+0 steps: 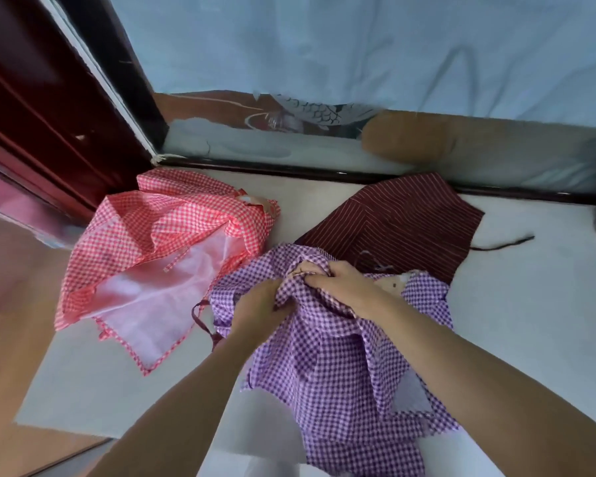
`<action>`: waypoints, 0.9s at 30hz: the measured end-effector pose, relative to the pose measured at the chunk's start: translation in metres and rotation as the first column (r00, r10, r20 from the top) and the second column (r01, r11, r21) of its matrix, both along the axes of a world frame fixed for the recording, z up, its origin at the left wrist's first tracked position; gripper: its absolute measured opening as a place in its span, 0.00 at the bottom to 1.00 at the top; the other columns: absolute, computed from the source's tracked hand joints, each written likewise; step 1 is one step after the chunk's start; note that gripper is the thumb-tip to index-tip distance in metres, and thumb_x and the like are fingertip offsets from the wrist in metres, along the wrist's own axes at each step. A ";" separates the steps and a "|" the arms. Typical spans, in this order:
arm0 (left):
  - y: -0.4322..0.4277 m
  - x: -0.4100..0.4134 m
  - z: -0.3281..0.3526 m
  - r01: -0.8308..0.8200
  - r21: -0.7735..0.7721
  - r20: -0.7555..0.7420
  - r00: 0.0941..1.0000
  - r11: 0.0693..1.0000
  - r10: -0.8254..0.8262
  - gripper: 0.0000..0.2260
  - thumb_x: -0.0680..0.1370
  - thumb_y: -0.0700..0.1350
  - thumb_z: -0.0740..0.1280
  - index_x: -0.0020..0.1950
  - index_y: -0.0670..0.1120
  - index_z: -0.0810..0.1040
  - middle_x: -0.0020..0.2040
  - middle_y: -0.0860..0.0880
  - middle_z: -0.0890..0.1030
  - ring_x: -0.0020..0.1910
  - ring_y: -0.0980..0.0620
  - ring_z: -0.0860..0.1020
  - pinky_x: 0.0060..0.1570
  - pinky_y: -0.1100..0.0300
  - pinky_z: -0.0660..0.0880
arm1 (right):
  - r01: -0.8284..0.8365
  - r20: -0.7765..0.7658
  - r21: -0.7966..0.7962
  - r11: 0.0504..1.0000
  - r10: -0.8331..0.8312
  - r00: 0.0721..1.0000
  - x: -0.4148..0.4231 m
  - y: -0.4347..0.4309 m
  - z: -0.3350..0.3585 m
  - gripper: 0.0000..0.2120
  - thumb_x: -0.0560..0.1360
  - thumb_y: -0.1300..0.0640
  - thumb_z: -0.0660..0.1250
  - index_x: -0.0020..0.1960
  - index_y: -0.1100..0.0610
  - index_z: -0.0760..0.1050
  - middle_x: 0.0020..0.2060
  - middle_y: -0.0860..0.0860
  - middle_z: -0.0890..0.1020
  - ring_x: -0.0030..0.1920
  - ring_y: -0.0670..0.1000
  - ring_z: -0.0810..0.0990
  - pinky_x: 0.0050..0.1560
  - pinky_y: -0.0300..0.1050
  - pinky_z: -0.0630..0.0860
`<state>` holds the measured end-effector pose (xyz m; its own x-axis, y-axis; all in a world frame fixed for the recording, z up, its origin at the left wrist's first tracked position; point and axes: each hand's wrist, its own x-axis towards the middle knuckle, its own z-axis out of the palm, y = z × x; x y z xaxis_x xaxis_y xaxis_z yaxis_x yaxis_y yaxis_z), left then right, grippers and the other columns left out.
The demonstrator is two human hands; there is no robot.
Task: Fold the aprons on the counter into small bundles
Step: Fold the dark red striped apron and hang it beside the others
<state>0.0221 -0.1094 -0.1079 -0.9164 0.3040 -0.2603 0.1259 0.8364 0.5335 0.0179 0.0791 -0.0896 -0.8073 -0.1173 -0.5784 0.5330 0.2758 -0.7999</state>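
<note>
As left hand and right hand clutch the purple apron, folds hide fingertips.

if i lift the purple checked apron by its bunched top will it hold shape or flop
Likely floppy: the purple checked apron creases and bunches where the left hand and right hand grip it. Probably light, since the cloth looks thin. Its loose tie would probably dangle.

We see only two forearms and their hands, the left hand and the right hand. Both hands are bare. The slim forearms run uncovered to the picture's lower edge, and whatever we wear higher up lies out of view.
</note>
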 end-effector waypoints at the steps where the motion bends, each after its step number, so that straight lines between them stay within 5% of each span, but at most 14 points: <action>1: -0.012 -0.003 0.009 -0.050 0.069 -0.028 0.998 0.996 0.052 0.13 0.76 0.47 0.69 0.60 0.48 0.79 0.55 0.47 0.82 0.55 0.45 0.79 0.50 0.56 0.71 | 0.059 -0.040 -0.048 0.997 -0.061 0.997 -0.002 -0.015 0.009 0.09 0.77 0.55 0.70 0.51 0.61 0.78 0.44 0.57 0.83 0.46 0.54 0.82 0.50 0.47 0.79; 3: -0.032 -0.014 0.019 -0.170 0.170 -0.028 0.984 0.971 0.177 0.11 0.77 0.41 0.67 0.59 0.46 0.81 0.52 0.46 0.84 0.51 0.46 0.80 0.51 0.54 0.74 | 0.080 -0.132 -0.048 0.996 -0.086 0.988 -0.011 -0.034 0.021 0.22 0.72 0.46 0.74 0.62 0.53 0.74 0.56 0.53 0.80 0.56 0.51 0.79 0.57 0.40 0.77; 5: -0.061 -0.027 0.027 -0.273 0.206 -0.008 0.960 0.940 0.280 0.12 0.77 0.38 0.65 0.59 0.43 0.80 0.50 0.42 0.84 0.49 0.44 0.80 0.49 0.51 0.76 | -0.076 -0.151 0.309 0.948 0.128 0.980 -0.020 -0.048 0.017 0.51 0.62 0.33 0.75 0.77 0.46 0.55 0.74 0.55 0.63 0.73 0.57 0.64 0.72 0.57 0.65; 7: -0.088 -0.039 0.033 -0.401 0.299 0.001 0.907 0.866 0.420 0.12 0.77 0.39 0.62 0.57 0.39 0.80 0.49 0.39 0.83 0.49 0.41 0.80 0.48 0.49 0.75 | -0.288 0.039 0.553 0.782 0.321 0.946 -0.023 -0.063 0.011 0.64 0.59 0.34 0.77 0.78 0.42 0.36 0.79 0.54 0.49 0.77 0.61 0.51 0.75 0.67 0.52; 9: -0.109 -0.047 0.042 -0.534 0.417 0.080 0.828 0.736 0.555 0.10 0.75 0.41 0.60 0.51 0.41 0.79 0.45 0.41 0.82 0.46 0.43 0.78 0.44 0.52 0.72 | -0.324 0.110 0.411 0.852 0.306 0.946 -0.023 -0.082 0.004 0.57 0.63 0.44 0.78 0.79 0.43 0.42 0.76 0.58 0.60 0.74 0.62 0.63 0.72 0.63 0.62; 10: -0.116 -0.050 0.045 -0.610 0.459 0.167 0.774 0.646 0.611 0.08 0.76 0.41 0.59 0.49 0.42 0.78 0.44 0.43 0.81 0.45 0.45 0.77 0.44 0.52 0.71 | -0.260 0.083 0.311 0.914 0.246 0.966 -0.024 -0.094 0.003 0.43 0.70 0.52 0.75 0.78 0.49 0.55 0.70 0.60 0.71 0.66 0.60 0.73 0.66 0.59 0.71; 12: -0.129 -0.056 0.052 -0.723 0.546 0.371 0.662 0.424 0.651 0.06 0.79 0.40 0.60 0.49 0.43 0.76 0.42 0.45 0.79 0.47 0.45 0.77 0.45 0.52 0.73 | -0.029 0.049 0.150 0.988 0.022 0.999 -0.034 -0.126 0.012 0.09 0.79 0.64 0.61 0.58 0.61 0.75 0.50 0.64 0.81 0.43 0.56 0.79 0.42 0.48 0.76; 15: -0.146 -0.061 0.059 -0.703 0.666 0.491 0.664 0.248 0.564 0.11 0.81 0.45 0.63 0.60 0.41 0.72 0.49 0.46 0.79 0.52 0.45 0.77 0.48 0.53 0.75 | 0.392 0.109 -0.246 0.886 -0.377 0.920 -0.063 -0.174 0.042 0.14 0.82 0.67 0.52 0.45 0.58 0.73 0.33 0.56 0.78 0.25 0.50 0.76 0.24 0.40 0.72; 17: -0.156 -0.061 0.064 -0.562 0.772 0.366 0.774 0.297 0.516 0.21 0.80 0.48 0.66 0.70 0.43 0.67 0.62 0.45 0.77 0.61 0.48 0.76 0.60 0.53 0.75 | 0.476 0.124 -0.504 0.721 -0.485 0.866 -0.084 -0.201 0.069 0.12 0.82 0.65 0.54 0.47 0.58 0.75 0.33 0.54 0.82 0.27 0.49 0.80 0.26 0.41 0.77; 18: -0.164 -0.061 0.061 -0.461 0.788 0.220 0.830 0.408 0.513 0.27 0.78 0.51 0.67 0.73 0.45 0.64 0.67 0.45 0.74 0.66 0.49 0.73 0.66 0.53 0.71 | 0.478 0.126 -0.591 0.651 -0.510 0.851 -0.093 -0.212 0.076 0.10 0.82 0.66 0.56 0.48 0.59 0.75 0.34 0.54 0.83 0.30 0.49 0.83 0.30 0.42 0.79; 20: -0.174 -0.061 0.053 -0.294 0.552 -0.245 0.837 0.780 0.489 0.34 0.74 0.56 0.68 0.76 0.45 0.62 0.74 0.44 0.65 0.73 0.47 0.64 0.73 0.53 0.61 | 0.417 0.081 -0.645 0.641 -0.485 0.871 -0.100 -0.225 0.081 0.08 0.80 0.68 0.59 0.52 0.58 0.75 0.39 0.55 0.83 0.37 0.52 0.84 0.39 0.46 0.80; 22: -0.177 -0.060 0.047 -0.313 0.205 -0.554 0.744 0.927 0.374 0.34 0.72 0.57 0.66 0.76 0.47 0.63 0.73 0.41 0.62 0.72 0.42 0.61 0.71 0.47 0.57 | 0.318 0.037 -0.594 0.739 -0.370 0.928 -0.096 -0.230 0.067 0.11 0.78 0.70 0.60 0.56 0.58 0.72 0.38 0.59 0.79 0.37 0.56 0.80 0.42 0.50 0.77; 25: -0.166 -0.052 0.036 -0.150 -0.100 -0.564 0.823 0.984 0.068 0.28 0.71 0.50 0.70 0.71 0.53 0.70 0.68 0.43 0.67 0.65 0.42 0.66 0.62 0.45 0.65 | 0.165 -0.031 -0.336 0.927 -0.187 0.982 -0.076 -0.221 0.043 0.18 0.76 0.70 0.62 0.64 0.58 0.70 0.40 0.56 0.79 0.36 0.54 0.78 0.39 0.45 0.77; 27: -0.164 -0.048 0.024 0.021 -0.251 -0.338 0.935 0.968 -0.108 0.26 0.74 0.50 0.70 0.72 0.54 0.69 0.70 0.44 0.67 0.65 0.42 0.68 0.61 0.46 0.69 | 0.172 -0.129 -0.050 0.984 -0.177 0.976 -0.066 -0.210 0.029 0.21 0.77 0.68 0.62 0.69 0.59 0.68 0.50 0.52 0.78 0.44 0.52 0.78 0.40 0.39 0.76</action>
